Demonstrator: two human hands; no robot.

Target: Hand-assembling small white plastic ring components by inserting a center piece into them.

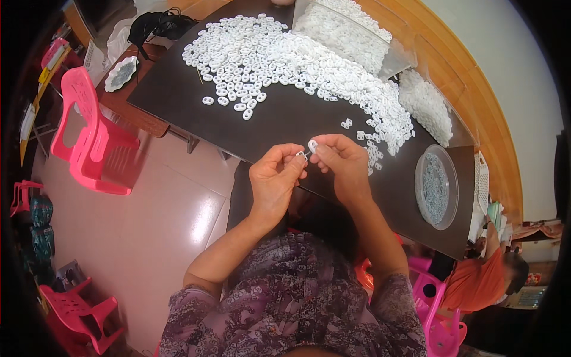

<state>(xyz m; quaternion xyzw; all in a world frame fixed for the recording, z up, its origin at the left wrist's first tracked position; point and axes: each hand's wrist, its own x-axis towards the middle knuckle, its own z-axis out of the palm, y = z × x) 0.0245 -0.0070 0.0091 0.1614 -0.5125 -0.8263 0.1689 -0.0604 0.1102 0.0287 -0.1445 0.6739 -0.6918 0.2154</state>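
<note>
In the head view, both hands meet near the middle, over the near edge of the dark tabletop [285, 116]. The left hand [275, 181] is nearly closed, thumb and fingers pinching a small white plastic piece [301, 156]. The right hand [342, 169] is just as narrow, with a white oval two-hole link [313, 145] gripped upright between thumb and forefinger. A thin metallic part [307, 153] shows in the gap between them; it is too small to tell which piece it belongs to, or whether it passes through a hole.

Taking the hands as the clock's centre, a heap of white links [333, 65] spreads from eleven to two o'clock, and looser small white pieces [373, 153] lie at three. A clear round bowl [441, 225] of bluish-grey metal bits [436, 185] stands between three and four.

To do this well, I would keep the left pinch still as the anchor and make the fine adjustments with the right. Fingertips are best kept back from the holes, so that the openings stay visible and the thin part can be lined up squarely. Light, even pressure seems wiser than force, since pieces this small could twist or spring away. Working slightly further toward twelve would let a dropped piece land on the tabletop.
</note>
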